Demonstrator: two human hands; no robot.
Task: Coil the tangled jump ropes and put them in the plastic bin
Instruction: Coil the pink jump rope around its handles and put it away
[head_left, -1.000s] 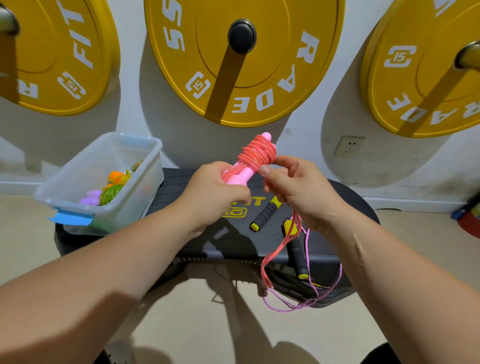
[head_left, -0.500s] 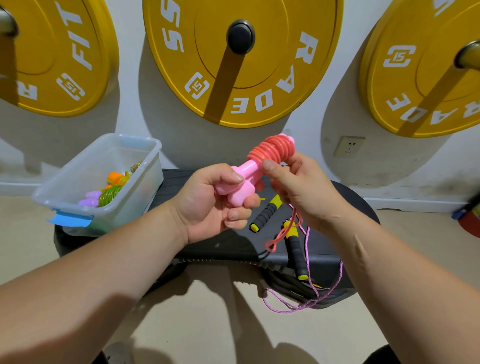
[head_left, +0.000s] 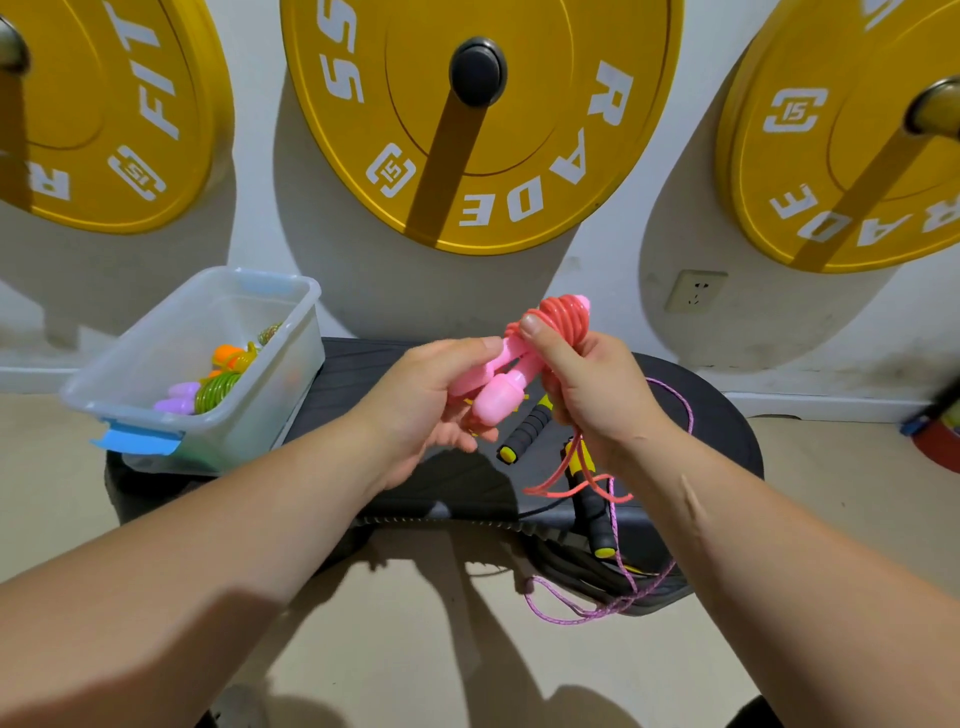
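Note:
I hold a pink jump rope above the black platform. Its coral cord is wound in tight turns around the two pink handles. My left hand grips the handles' lower ends. My right hand wraps around the wound cord near the top, thumb pressed on the coils. A short loose tail of coral cord hangs below my right hand. The clear plastic bin sits at the platform's left end with a coiled green rope and purple and orange handles inside.
A black rope with black-and-yellow foam handles and a thin purple cord lie tangled on the platform's right side, spilling over its front edge. Yellow weight plates hang on the wall behind. A wall socket sits to the right.
The bundle has tilted and moved right. The hanging coral tail has grown much shorter as more cord went onto the handles. My left hand has shifted lower on the handles.

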